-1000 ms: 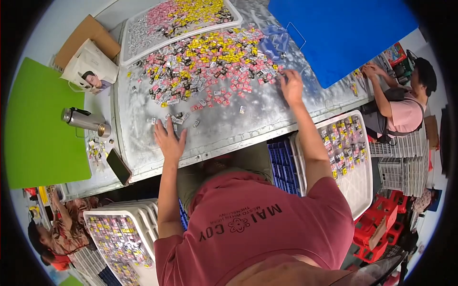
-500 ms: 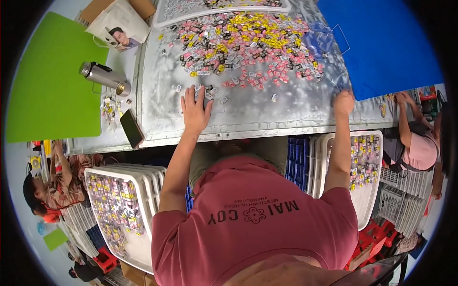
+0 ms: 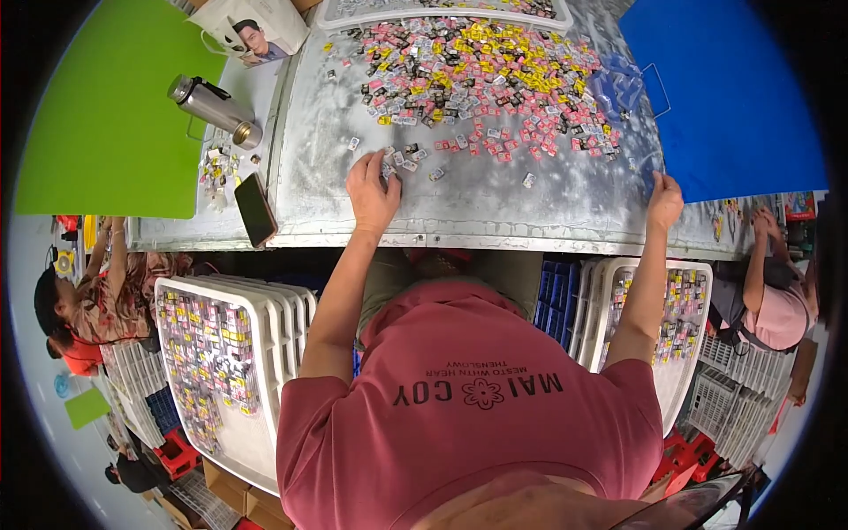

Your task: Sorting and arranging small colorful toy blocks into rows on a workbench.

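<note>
My left hand [image 3: 374, 196] rests on the metal tabletop with its fingers curled. Its fingertips are at a small loose group of rectangular printed pieces [image 3: 410, 164], in white and black. Whether a piece is inside the fingers is hidden. Close to the blue board's near left corner is my right hand [image 3: 665, 203], its thumb and fingers pinched together. What they hold, if anything, is too small to make out. Beyond both hands spreads a large heap of small pieces [image 3: 495, 88] in pink, yellow, black and white. One single piece [image 3: 529, 180] lies between my hands.
A blue board [image 3: 733, 106] stands at right, a green board [image 3: 115, 115] at left. A phone [image 3: 255, 210], steel flask [image 3: 210, 103] and bag [image 3: 256, 31] sit left. Clear blue plastic [image 3: 617, 88] borders the heap. Filled white trays [image 3: 265, 371] flank me; co-workers sit both sides.
My left hand's fingers went from spread flat to curled by the loose pieces. My right hand stays pinched near the blue board. The whole view has shifted slightly.
</note>
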### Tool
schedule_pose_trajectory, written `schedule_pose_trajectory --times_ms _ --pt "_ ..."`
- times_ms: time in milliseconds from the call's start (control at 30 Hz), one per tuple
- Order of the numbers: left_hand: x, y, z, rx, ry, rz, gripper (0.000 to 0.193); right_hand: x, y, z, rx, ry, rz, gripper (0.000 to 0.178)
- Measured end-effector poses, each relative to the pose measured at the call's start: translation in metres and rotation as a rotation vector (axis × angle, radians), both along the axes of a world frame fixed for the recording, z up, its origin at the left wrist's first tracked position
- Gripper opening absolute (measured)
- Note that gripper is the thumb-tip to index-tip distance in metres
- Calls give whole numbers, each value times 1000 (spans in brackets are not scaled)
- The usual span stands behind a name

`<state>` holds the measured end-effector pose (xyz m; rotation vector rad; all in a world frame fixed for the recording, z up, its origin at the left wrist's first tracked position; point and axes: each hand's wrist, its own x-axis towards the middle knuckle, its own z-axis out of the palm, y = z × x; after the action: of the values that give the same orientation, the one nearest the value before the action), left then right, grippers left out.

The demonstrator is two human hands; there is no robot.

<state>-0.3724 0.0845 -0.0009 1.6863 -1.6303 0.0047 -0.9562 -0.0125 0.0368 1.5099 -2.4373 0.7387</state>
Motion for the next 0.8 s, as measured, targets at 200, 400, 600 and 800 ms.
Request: schedule_pose_trajectory --times_ms 200,400,600,800 --pt "5 1 -4 -18 8 54 44 155 43 56 -309 190 830 7" --pt "0 2 -2 46 37 65 41 261 97 5 -176 95 1249 12" --pt "-2 -15 11 -48 -87 39 40 293 90 13 -23 -28 1316 16" --pt "0 -46 11 58 -157 -238 32 351 23 -1 -178 -5 1235 16"
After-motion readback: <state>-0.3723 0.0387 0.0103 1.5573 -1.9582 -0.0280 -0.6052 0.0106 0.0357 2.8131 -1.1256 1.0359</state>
